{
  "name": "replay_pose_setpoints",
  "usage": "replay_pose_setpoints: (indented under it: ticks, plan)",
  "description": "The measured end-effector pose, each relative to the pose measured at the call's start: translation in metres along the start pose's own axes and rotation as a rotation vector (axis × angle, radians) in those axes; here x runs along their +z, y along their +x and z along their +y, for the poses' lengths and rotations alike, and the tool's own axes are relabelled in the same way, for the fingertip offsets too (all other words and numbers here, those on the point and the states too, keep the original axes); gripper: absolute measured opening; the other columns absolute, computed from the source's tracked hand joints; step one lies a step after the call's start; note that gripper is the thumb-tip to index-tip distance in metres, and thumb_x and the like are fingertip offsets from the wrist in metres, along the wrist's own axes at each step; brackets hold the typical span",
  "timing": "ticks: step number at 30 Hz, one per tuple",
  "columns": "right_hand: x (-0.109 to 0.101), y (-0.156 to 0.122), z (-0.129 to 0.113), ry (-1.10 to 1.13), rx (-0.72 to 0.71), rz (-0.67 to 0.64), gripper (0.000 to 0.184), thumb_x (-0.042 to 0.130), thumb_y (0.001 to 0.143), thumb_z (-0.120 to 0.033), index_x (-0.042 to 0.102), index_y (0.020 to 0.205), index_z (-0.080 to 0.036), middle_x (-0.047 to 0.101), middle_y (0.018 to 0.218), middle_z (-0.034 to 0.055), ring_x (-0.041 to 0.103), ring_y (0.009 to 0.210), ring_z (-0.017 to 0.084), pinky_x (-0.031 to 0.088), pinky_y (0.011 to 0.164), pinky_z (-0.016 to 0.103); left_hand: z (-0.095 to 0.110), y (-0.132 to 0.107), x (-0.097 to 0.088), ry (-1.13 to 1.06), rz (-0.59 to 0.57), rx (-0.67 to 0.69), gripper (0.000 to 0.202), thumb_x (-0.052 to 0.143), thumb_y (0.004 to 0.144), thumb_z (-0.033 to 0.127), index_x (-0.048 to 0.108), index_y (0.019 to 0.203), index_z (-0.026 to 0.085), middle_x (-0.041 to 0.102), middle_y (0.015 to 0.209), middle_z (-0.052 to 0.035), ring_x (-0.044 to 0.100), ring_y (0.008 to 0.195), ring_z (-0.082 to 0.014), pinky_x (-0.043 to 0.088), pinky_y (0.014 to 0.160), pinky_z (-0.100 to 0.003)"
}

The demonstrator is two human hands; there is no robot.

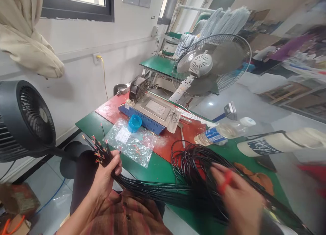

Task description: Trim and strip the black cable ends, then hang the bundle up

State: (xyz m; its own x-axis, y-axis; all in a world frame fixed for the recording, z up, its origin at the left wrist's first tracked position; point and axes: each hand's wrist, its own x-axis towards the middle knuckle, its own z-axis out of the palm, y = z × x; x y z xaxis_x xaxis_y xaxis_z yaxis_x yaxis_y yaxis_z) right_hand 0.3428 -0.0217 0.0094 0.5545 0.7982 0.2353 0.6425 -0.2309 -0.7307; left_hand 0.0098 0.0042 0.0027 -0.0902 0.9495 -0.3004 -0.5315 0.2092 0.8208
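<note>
My left hand (108, 173) is closed around a bundle of black cables (152, 190) near their ends. Above the fist the stripped cable ends (98, 148) fan out, showing small red and pale inner wires. From there the bundle runs right across the table edge into a loose coil of black cable (188, 160). Over that coil is my right hand (236, 190), smeared by motion, with something red at its fingers that I cannot make out. Whether the right hand grips any cable is unclear.
Behind the cables lie a clear plastic bag (142, 156), a blue tape roll (134, 123) and a blue-sided hot plate device (155, 112). Bottles (216, 134) and a white tumbler (277, 143) stand right. Fans flank the table: a black one (28, 119) and a grey one (203, 65).
</note>
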Motion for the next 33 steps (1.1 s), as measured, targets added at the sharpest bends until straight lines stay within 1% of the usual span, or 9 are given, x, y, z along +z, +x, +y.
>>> replay_pose_setpoints:
  ticks: [5, 8, 10, 13, 18, 21, 23, 27, 33]
  plan:
    - [0.092, -0.030, -0.099, 0.544, -0.061, -0.714, 0.034, 0.068, 0.068, -0.042, 0.070, 0.089, -0.016, 0.060, 0.066, 0.0021, 0.052, 0.057, 0.013, 0.042, 0.054, 0.024, 0.008, -0.003, 0.006, 0.088, -0.117, -0.060, 0.017, 0.062, 0.078, 0.029, 0.057, 0.075, 0.013, 0.048, 0.060, 0.0017, 0.039, 0.048, -0.0055, 0.028, 0.049, -0.022]
    - [0.121, -0.041, -0.131, 0.755, -0.071, -1.026, 0.035, 0.072, 0.064, -0.039, 0.070, 0.090, -0.015, 0.052, 0.057, -0.0022, 0.043, 0.049, 0.008, 0.038, 0.050, 0.021, 0.012, -0.006, 0.005, 0.131, -0.165, -0.071, 0.017, 0.062, 0.078, 0.029, 0.058, 0.073, 0.013, 0.054, 0.064, -0.0019, 0.048, 0.057, -0.0099, 0.035, 0.057, -0.025]
    - [0.129, -0.044, -0.142, 0.831, -0.114, -1.127, 0.028, 0.070, 0.067, -0.036, 0.070, 0.085, -0.015, 0.053, 0.057, -0.0017, 0.044, 0.050, 0.008, 0.039, 0.052, 0.021, 0.012, -0.006, 0.003, 0.140, -0.163, -0.072, 0.017, 0.063, 0.078, 0.029, 0.058, 0.073, 0.013, 0.056, 0.064, -0.0026, 0.048, 0.058, -0.0104, 0.035, 0.058, -0.025]
    - [0.135, -0.045, -0.147, 0.824, -0.071, -1.116, 0.018, 0.069, 0.066, -0.031, 0.067, 0.070, -0.013, 0.053, 0.054, -0.0013, 0.046, 0.048, 0.008, 0.037, 0.048, 0.020, 0.010, -0.005, 0.001, 0.150, -0.154, -0.067, 0.019, 0.065, 0.076, 0.029, 0.057, 0.070, 0.013, 0.053, 0.061, 0.0002, 0.038, 0.049, -0.0061, 0.027, 0.050, -0.023]
    - [0.148, -0.052, -0.150, 0.912, 0.358, -1.122, 0.015, 0.063, 0.059, -0.028, 0.057, 0.060, -0.014, 0.046, 0.043, -0.0050, 0.038, 0.035, 0.006, 0.029, 0.036, 0.018, 0.005, -0.001, 0.003, 0.215, -0.127, -0.039, 0.023, 0.068, 0.073, 0.031, 0.057, 0.065, 0.012, 0.044, 0.053, 0.0033, 0.029, 0.048, -0.0048, 0.017, 0.046, -0.023]
    - [0.153, -0.059, -0.153, 0.983, 0.495, -1.088, 0.015, 0.059, 0.060, -0.028, 0.052, 0.057, -0.015, 0.043, 0.043, -0.0056, 0.036, 0.036, 0.005, 0.028, 0.037, 0.018, 0.003, 0.001, 0.005, 0.214, -0.089, -0.050, 0.024, 0.069, 0.071, 0.032, 0.058, 0.065, 0.012, 0.041, 0.050, 0.0044, 0.027, 0.046, -0.0046, 0.014, 0.045, -0.023]
    - [0.153, -0.061, -0.154, 0.925, 0.379, -0.996, 0.015, 0.058, 0.063, -0.029, 0.051, 0.057, -0.016, 0.043, 0.047, -0.0049, 0.036, 0.040, 0.005, 0.030, 0.041, 0.019, 0.002, 0.003, 0.005, 0.198, -0.050, -0.058, 0.025, 0.070, 0.070, 0.033, 0.057, 0.064, 0.013, 0.039, 0.048, 0.0050, 0.026, 0.045, -0.0046, 0.013, 0.044, -0.023]
    - [0.151, -0.059, -0.149, 0.688, -0.127, -0.761, 0.022, 0.063, 0.063, -0.026, 0.048, 0.051, -0.016, 0.047, 0.056, -0.0009, 0.041, 0.055, 0.009, 0.034, 0.051, 0.021, 0.001, 0.007, 0.006, 0.154, 0.010, -0.090, 0.025, 0.073, 0.066, 0.033, 0.059, 0.068, 0.012, 0.036, 0.048, 0.0061, 0.024, 0.045, -0.0044, 0.012, 0.044, -0.022]
    - [0.150, -0.045, -0.137, 0.853, 0.244, -0.979, 0.027, 0.056, 0.074, -0.042, 0.055, 0.069, -0.016, 0.041, 0.052, -0.0042, 0.037, 0.045, 0.008, 0.031, 0.045, 0.021, -0.003, 0.008, 0.004, 0.132, 0.056, -0.126, 0.027, 0.075, 0.064, 0.032, 0.060, 0.073, 0.011, 0.030, 0.047, 0.0085, 0.019, 0.044, -0.0032, 0.009, 0.043, -0.021]
